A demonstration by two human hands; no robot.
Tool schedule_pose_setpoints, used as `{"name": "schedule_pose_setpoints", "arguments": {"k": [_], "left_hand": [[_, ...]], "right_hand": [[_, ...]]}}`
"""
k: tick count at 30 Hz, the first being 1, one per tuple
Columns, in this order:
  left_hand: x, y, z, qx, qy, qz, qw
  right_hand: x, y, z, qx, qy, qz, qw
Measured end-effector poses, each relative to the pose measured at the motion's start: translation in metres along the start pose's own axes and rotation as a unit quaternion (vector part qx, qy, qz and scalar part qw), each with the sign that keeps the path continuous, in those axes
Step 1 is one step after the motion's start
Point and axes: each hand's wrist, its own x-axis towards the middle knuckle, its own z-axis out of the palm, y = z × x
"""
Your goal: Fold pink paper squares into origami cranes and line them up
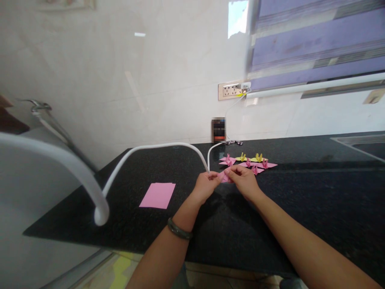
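Observation:
Between my two hands is a small piece of folded pink paper [224, 177], held just above the dark counter. My left hand [207, 185] pinches its left side, thumb and fingers closed. From the right, my right hand [244, 182] grips the same paper with closed fingertips, hiding part of its folds. Just beyond my hands stand several folded paper cranes, among them a pink crane [265, 163] and a yellow crane [259, 157]. To the left of my left hand lies a stack of square pink paper [158, 196].
The black speckled counter [120, 216] meets a tiled wall. A white flexible tube [156, 145] arches over its left part. Against the wall stands a phone-like dark device [219, 130], near a wall socket [231, 90] with a plugged-in cable. A sink edge [355, 146] shows at far right.

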Motion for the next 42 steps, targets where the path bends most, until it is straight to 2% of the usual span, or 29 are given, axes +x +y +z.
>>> {"name": "schedule_pose_setpoints", "arguments": {"k": [2, 6, 11, 13, 17, 26, 33, 42], "left_hand": [[-0.001, 0.001, 0.000, -0.026, -0.020, -0.022, 0.999], [0.001, 0.003, -0.003, -0.095, 0.023, -0.048, 0.994], [0.003, 0.004, -0.005, -0.089, 0.038, -0.011, 0.995], [0.004, 0.003, -0.004, -0.063, 0.034, 0.008, 0.997], [0.003, 0.002, -0.002, -0.047, 0.026, 0.013, 0.998], [0.000, 0.005, -0.003, -0.124, 0.010, -0.020, 0.992], [-0.001, 0.007, -0.002, -0.145, 0.019, -0.031, 0.989], [-0.002, 0.011, -0.002, -0.150, 0.021, -0.003, 0.988]], "right_hand": [[0.001, 0.002, 0.001, 0.040, -0.010, 0.022, 0.999], [0.001, 0.007, 0.001, 0.034, -0.038, 0.046, 0.998], [-0.004, 0.006, 0.003, -0.049, -0.164, 0.022, 0.985], [-0.007, 0.004, 0.005, -0.048, -0.182, 0.018, 0.982], [-0.007, 0.001, 0.006, -0.015, -0.143, 0.036, 0.989], [-0.002, 0.009, 0.006, 0.025, -0.072, 0.015, 0.997], [-0.002, 0.007, 0.005, 0.034, -0.074, 0.011, 0.997], [-0.003, 0.007, 0.005, 0.099, -0.068, 0.018, 0.993]]}}
